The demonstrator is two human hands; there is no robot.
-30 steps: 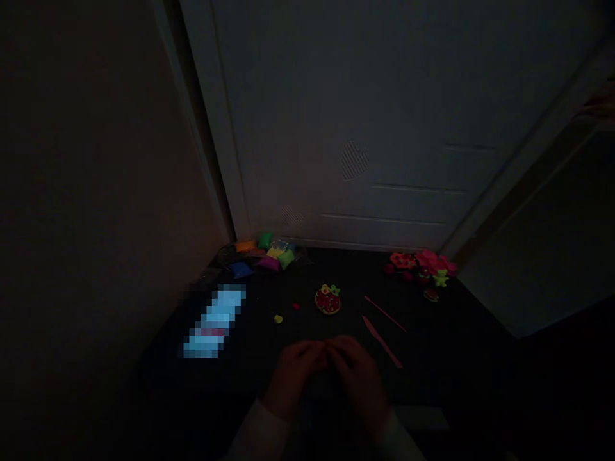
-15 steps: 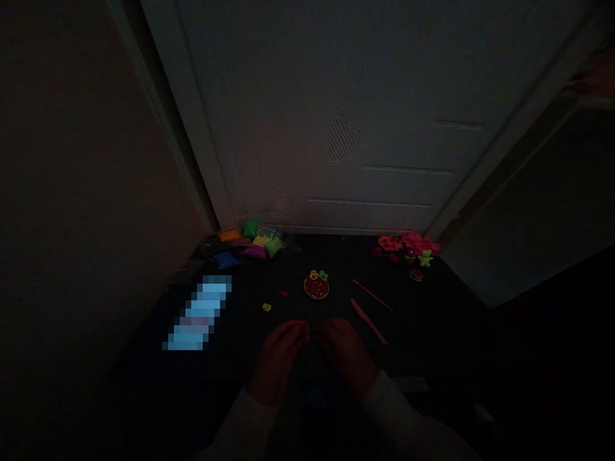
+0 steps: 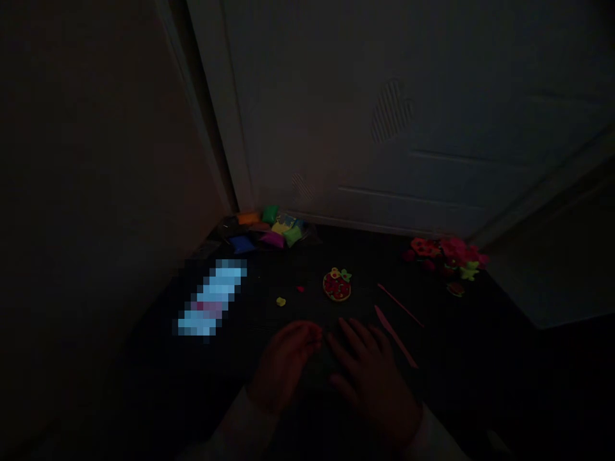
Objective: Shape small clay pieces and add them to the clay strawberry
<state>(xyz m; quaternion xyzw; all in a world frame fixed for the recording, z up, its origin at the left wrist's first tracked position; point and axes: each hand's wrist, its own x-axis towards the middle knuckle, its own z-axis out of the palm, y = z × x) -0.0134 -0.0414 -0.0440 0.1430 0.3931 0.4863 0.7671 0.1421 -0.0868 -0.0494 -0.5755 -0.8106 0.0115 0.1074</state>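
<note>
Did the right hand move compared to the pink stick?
Yes. The right hand opened flat and slid toward the pink stick, away from the left hand.

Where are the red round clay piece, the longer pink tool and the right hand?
red round clay piece (image 3: 337, 286), head view, centre of disc
longer pink tool (image 3: 394, 335), head view, mid-blade
right hand (image 3: 372, 371), head view, back of hand

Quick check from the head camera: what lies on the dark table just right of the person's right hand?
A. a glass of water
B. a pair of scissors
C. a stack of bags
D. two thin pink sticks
D: two thin pink sticks lie slanted on the dark table just beyond the right hand; the pile of coloured bags sits far back left by the door.
</note>
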